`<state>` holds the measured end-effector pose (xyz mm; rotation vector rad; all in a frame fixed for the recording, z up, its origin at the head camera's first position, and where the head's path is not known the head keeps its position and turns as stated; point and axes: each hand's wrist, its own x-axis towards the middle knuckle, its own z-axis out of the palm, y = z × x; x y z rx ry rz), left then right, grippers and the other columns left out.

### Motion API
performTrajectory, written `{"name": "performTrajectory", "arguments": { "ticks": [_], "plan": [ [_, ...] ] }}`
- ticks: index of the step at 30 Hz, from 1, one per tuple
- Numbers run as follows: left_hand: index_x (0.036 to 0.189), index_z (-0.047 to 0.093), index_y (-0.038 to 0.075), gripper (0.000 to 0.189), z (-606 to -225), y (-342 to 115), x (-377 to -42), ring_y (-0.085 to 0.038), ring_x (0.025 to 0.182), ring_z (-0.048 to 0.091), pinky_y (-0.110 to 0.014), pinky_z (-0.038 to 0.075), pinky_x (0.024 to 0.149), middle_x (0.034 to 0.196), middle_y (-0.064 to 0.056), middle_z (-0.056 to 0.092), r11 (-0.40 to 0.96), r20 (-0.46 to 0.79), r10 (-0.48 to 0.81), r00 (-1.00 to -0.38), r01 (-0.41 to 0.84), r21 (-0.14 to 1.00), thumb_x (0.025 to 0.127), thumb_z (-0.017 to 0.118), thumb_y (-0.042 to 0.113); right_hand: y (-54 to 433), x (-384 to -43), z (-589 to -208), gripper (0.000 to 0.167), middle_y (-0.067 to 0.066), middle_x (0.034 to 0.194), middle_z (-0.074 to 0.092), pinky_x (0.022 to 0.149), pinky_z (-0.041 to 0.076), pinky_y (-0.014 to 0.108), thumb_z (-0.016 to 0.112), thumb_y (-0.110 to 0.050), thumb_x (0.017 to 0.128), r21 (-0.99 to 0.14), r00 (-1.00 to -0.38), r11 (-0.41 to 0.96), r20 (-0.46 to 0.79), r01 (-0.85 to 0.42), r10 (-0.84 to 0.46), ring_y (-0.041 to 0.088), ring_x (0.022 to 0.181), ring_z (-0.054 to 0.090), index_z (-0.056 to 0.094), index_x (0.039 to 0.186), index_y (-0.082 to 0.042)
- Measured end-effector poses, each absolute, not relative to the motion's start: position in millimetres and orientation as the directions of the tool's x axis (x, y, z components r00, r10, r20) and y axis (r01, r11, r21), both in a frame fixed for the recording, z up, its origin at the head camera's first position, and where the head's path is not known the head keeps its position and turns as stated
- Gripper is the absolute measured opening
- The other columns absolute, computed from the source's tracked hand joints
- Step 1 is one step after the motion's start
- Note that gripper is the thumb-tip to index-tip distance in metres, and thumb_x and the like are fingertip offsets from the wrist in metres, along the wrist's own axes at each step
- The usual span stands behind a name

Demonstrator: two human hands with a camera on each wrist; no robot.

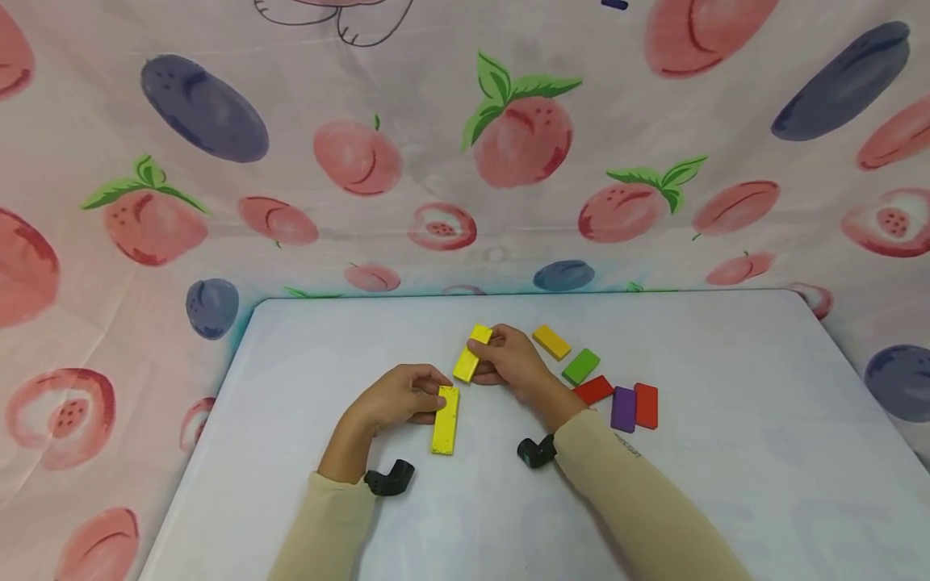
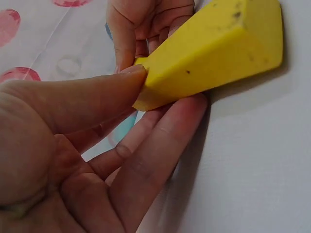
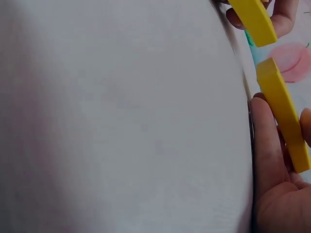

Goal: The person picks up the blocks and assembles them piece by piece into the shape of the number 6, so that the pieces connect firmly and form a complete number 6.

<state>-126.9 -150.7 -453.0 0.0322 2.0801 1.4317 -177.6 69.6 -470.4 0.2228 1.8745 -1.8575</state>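
Note:
My left hand (image 1: 404,395) pinches the far end of a long yellow block (image 1: 446,420) between thumb and fingers. In the left wrist view this yellow block (image 2: 214,53) shows dark specks, and its near end lies close to the white surface. To the right and farther back, my right hand (image 1: 512,361) holds a second yellow block (image 1: 473,353), tilted, with the thumb on its face. The right wrist view shows this second yellow block (image 3: 284,116) between thumb and fingers, a small gap from the other one.
Right of my right hand lie loose blocks on the white table (image 1: 726,500): an orange-yellow block (image 1: 551,342), a green block (image 1: 581,367), a red block (image 1: 594,390) partly behind the forearm, a purple block (image 1: 623,409) and another red block (image 1: 646,406). A fruit-patterned cloth (image 1: 436,97) hangs behind.

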Motion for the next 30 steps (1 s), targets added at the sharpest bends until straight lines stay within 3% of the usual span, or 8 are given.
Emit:
{"name": "performTrajectory", "arguments": {
  "ticks": [9, 22, 30],
  "plan": [
    [0.106, 0.063, 0.002, 0.018, -454, -148, -124, -0.021, 0.083, 0.069, -0.035, 0.063, 0.078, 0.097, -0.013, 0.064, 0.404, -0.422, 0.357, -0.833, -0.269, 0.874, 0.091, 0.074, 0.005, 74, -182, -468, 0.036, 0.013, 0.111, 0.068, 0.078, 0.063, 0.038, 0.07, -0.018, 0.098, -0.851, -0.821, 0.065, -0.52, 0.521, -0.238, 0.021, 0.082, 0.076, 0.052, 0.128, -0.01],
    [0.107, 0.071, 0.011, 0.017, -449, -144, -123, -0.019, 0.073, 0.068, -0.03, 0.061, 0.072, 0.088, -0.009, 0.063, 0.529, -0.391, 0.243, -0.888, -0.217, 0.82, 0.091, 0.077, 0.013, 74, -187, -468, 0.047, 0.013, 0.11, 0.073, 0.072, 0.063, 0.033, 0.074, -0.026, 0.096, -0.816, -0.794, 0.111, -0.578, 0.567, -0.188, 0.024, 0.078, 0.078, 0.052, 0.136, -0.021],
    [0.104, 0.071, 0.012, 0.012, -451, -148, -124, -0.019, 0.071, 0.068, -0.029, 0.058, 0.07, 0.084, -0.007, 0.064, 0.565, -0.382, 0.255, -0.889, -0.183, 0.804, 0.092, 0.075, 0.014, 70, -189, -466, 0.048, 0.012, 0.086, 0.068, 0.067, 0.062, 0.032, 0.073, -0.027, 0.096, -0.811, -0.794, 0.182, -0.583, 0.556, -0.17, 0.024, 0.075, 0.079, 0.05, 0.138, -0.02]
  ]
}}
